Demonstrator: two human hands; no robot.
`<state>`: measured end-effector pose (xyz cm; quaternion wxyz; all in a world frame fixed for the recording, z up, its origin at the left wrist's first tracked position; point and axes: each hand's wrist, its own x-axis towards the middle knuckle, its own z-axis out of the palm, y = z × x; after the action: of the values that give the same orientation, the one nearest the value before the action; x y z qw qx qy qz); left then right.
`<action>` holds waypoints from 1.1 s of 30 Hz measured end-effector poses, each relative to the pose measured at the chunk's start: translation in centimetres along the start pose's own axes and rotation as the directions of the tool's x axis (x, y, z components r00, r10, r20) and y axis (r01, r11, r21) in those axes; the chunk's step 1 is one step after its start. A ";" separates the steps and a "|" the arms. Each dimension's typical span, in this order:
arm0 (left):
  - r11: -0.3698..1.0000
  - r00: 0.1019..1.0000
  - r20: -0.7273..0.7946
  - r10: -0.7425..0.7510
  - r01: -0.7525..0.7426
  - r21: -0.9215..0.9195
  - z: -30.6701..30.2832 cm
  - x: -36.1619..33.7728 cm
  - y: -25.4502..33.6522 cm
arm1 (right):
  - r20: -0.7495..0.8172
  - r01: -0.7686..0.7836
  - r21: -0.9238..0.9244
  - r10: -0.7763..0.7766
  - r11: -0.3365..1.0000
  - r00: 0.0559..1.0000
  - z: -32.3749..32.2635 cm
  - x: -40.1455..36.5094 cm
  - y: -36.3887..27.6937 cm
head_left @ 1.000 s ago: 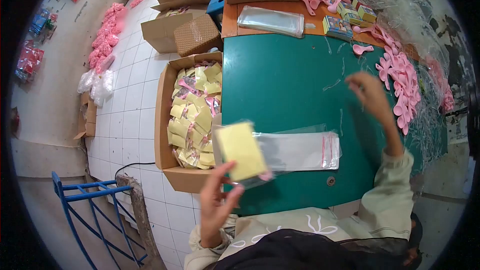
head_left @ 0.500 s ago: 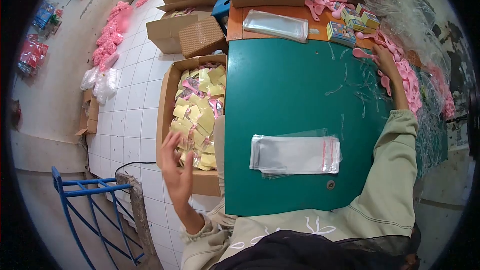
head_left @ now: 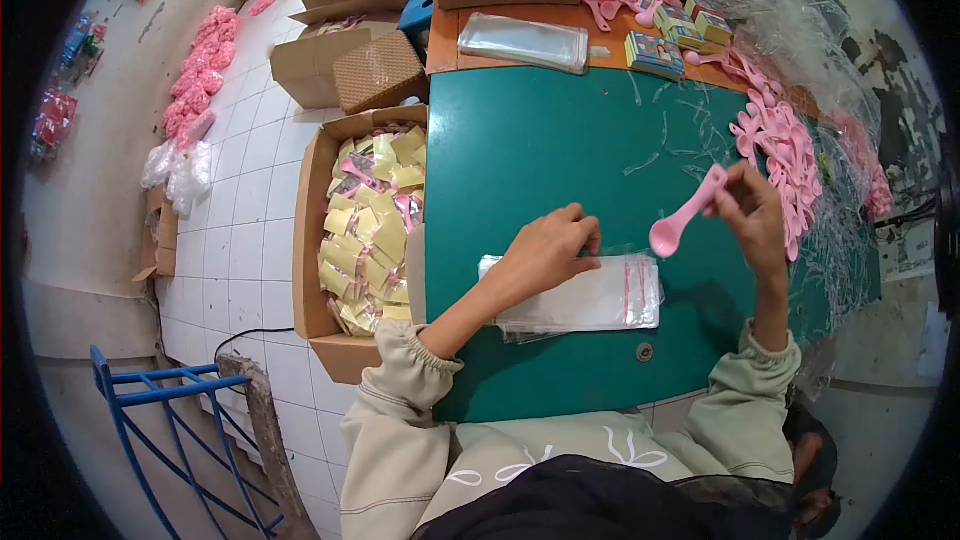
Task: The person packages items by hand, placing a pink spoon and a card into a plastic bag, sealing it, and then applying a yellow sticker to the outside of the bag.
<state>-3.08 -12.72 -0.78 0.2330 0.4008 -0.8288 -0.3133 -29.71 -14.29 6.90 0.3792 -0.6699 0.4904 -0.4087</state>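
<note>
I saw the right hand (head_left: 755, 212) pinch a pink spoon (head_left: 688, 212) above the surface (head_left: 540, 160). The left hand (head_left: 548, 248) curled over clear bags (head_left: 590, 307), grip unclear, seemingly readying one; that called for parted plastic

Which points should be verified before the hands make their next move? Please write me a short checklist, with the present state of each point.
1. Pink spoon secure in the right hand: ok, the grip is on the handle, near its end.
2. Clear bags within reach of the left hand: ok, the stack lies right by it.
3. One bag separated by the left hand: cannot tell, the fingers hide the contact.
4. Bag edges aligned: not ok, some stick out unevenly.
5. Green tabletop free of scraps: not ok, thin clear strips lie scattered there.
</note>
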 end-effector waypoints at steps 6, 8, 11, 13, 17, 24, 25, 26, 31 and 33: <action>0.752 0.991 0.060 -0.122 0.132 -0.646 -0.7 -0.6 -0.8 | -0.096 0.042 0.187 -0.025 0.981 0.995 2.1 -1.8 0.4; 0.604 0.982 0.102 -0.159 0.178 -0.777 -1.5 -1.0 -0.9 | -0.153 0.099 0.201 -0.068 0.975 0.986 2.6 -1.1 0.0; 0.476 0.973 0.131 -0.189 0.207 -0.855 -2.9 -1.4 -0.2 | -0.140 0.110 0.081 -0.097 0.991 0.985 3.3 -0.8 -1.6; 0.431 0.976 0.103 -0.194 0.179 -0.885 -3.2 -1.8 0.1 | -0.175 0.177 0.125 -0.153 0.976 0.972 3.8 -0.8 -1.7; 0.392 0.960 0.082 -0.268 0.187 -0.901 -3.7 -2.1 0.9 | -0.220 0.313 0.128 -0.281 0.941 0.934 5.0 -1.3 -3.1; 0.440 0.957 0.012 -0.291 0.145 -0.886 -3.6 -2.4 1.4 | -0.097 0.280 0.068 -0.273 0.958 0.957 6.0 -1.5 -4.8; 0.444 0.960 0.009 -0.280 0.138 -0.885 -3.6 -2.5 1.4 | -0.085 0.269 0.044 -0.265 0.962 0.961 6.0 -1.4 -4.9; 0.453 0.961 0.029 -0.276 0.156 -0.878 -3.8 -2.5 1.5 | -0.074 0.258 0.020 -0.256 0.966 0.964 6.0 -1.4 -5.1; 0.497 0.966 0.069 -0.251 0.189 -0.847 -4.4 -2.8 1.7 | -0.127 0.307 -0.003 -0.305 0.952 0.944 6.4 -1.0 -5.4; 0.505 0.965 0.044 -0.260 0.175 -0.845 -4.4 -2.7 1.7 | -0.098 0.300 -0.039 -0.303 0.953 0.948 6.4 -1.1 -5.5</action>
<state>0.46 -11.17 3.10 0.3923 0.3529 -0.5066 -0.6819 -22.12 -11.29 9.33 0.2788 -0.7195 0.4057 -0.4899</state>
